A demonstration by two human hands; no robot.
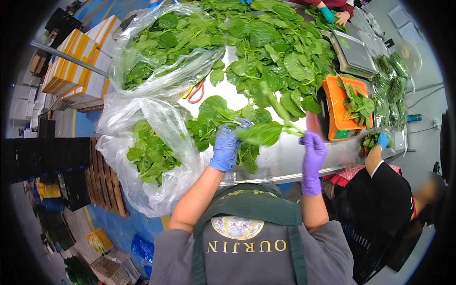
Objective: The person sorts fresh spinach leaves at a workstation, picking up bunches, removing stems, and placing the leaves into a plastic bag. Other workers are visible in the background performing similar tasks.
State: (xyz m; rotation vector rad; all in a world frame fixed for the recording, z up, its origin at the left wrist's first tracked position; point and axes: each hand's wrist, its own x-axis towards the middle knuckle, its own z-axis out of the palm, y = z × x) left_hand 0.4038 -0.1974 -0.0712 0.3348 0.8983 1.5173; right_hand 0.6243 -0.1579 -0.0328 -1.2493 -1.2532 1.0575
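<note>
My left hand [228,146], in a blue glove, is closed on the stems of some leafy greens, with leaves hanging below it. Beside the table's near edge, my right hand [312,156], in a purple glove, pinches the stem end of a leafy green sprig [262,134], which is blurred. A large pile of leafy greens [281,46] covers the far part of the metal table [274,165]. Left of my left hand, a clear plastic bag [153,114] holds more greens. Scissors with red and yellow handles [196,93] lie on the table beyond my hands.
An orange scale tray [333,107] holding greens stands at the right. Behind it are a metal scale [352,53] and bagged greens [395,85]. A co-worker's blue-gloved hand [383,141] touches greens at the right; another's green-gloved hand [327,15] is at the far side.
</note>
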